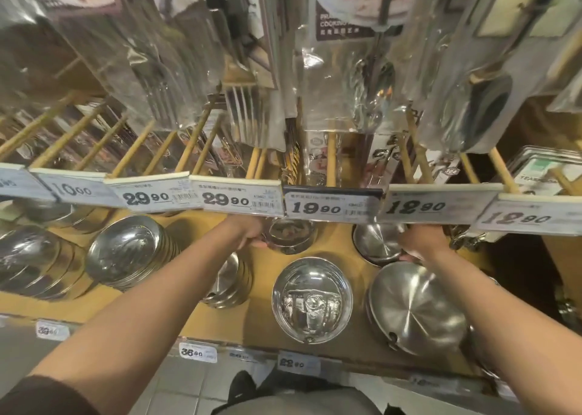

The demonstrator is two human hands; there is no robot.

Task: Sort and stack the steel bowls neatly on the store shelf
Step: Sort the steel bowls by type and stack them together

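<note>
Steel bowls stand in stacks on a yellow-brown shelf. My left hand reaches to the back and grips the rim of a shiny bowl; the price-tag rail hides its fingertips. My right hand holds the edge of a brushed steel bowl stack at the back right; its fingers are partly hidden by the rail too. In front sit a mirror-finish bowl and a stack of brushed bowls. A smaller stack lies under my left forearm.
A large bowl stack and another stack fill the shelf's left side. A rail of price tags crosses just above my hands. Packaged utensils hang on wooden pegs overhead. Tiled floor lies below the shelf edge.
</note>
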